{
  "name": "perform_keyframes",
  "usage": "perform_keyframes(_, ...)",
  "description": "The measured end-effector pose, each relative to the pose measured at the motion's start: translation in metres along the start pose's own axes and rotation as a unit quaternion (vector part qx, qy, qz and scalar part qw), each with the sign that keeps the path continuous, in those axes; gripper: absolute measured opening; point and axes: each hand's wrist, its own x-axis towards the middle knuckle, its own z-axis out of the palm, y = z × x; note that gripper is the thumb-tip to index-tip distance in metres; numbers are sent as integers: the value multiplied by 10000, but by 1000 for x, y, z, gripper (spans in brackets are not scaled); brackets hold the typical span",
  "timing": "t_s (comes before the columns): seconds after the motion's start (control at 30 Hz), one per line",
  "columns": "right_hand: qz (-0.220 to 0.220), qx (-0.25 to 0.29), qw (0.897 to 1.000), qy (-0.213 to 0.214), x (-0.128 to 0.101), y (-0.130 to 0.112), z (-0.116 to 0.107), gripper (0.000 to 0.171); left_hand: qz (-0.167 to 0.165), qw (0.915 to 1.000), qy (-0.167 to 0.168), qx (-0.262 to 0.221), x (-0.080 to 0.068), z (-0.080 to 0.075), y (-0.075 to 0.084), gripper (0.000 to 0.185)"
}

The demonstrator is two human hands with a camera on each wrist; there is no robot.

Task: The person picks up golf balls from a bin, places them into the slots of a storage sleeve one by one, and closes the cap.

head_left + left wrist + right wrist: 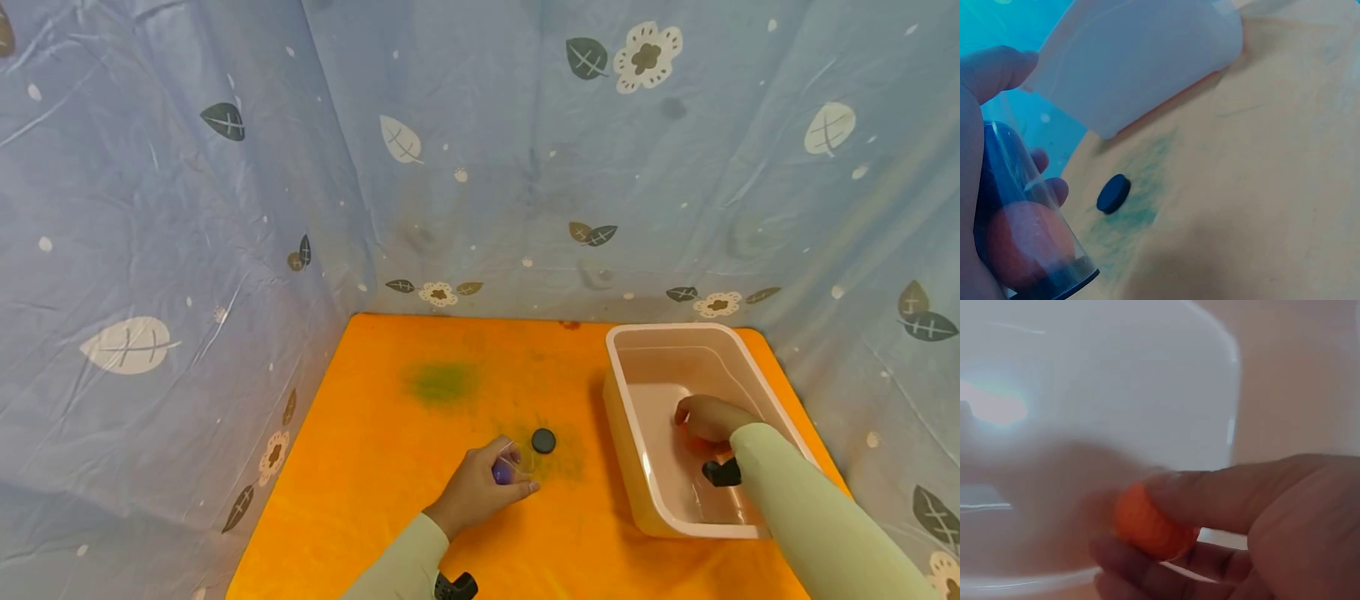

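My left hand (476, 487) grips a clear cylindrical container (1054, 219) above the orange tabletop, its fingers and thumb curled round the wall. Inside, a reddish ball (1029, 244) sits near the dark-rimmed end, and a dark blue or purple ball (502, 472) lies further along. A round black lid (543, 441) rests on the table just beyond the fingertips. Reaching into the pale plastic tub (633, 417), my right hand (708, 419) pinches an orange ball (1150, 525) between thumb and fingers, close over the tub's floor.
The tub stands on the right side of the orange table (360, 467), its walls rising around my right hand. Blue patterned curtains (480, 208) enclose the table at the back and both sides. A green stain (442, 382) marks the tabletop.
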Motion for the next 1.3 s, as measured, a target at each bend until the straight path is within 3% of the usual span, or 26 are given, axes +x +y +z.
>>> perform_keyframes(0.07,-178,-150,9997,62,5,-1,-5,39,14,10000,4,23,1,0,0,33)
perform_keyframes(0.3,-511,184,9980,331,11,-1,-14,33,-2,10000,-35,2,4,1,3,42)
perform_keyframes(0.57,-1051,390,9901,847,7,-6,-18,29,58,9999,-10,82,3,2,4,39)
perform_keyframes(0.73,-1534,518,9794,1207,2,-13,-17,25,64,9999,-35,94,3,2,4,40)
perform_keyframes(0.97,-1779,1014,9668,1526,-13,-30,-16,35,89,9998,-68,134,3,4,3,41)
perform_keyframes(1.3,-2449,1114,9391,2139,-39,-58,-9,38,32,10000,-67,29,1,5,9,35)
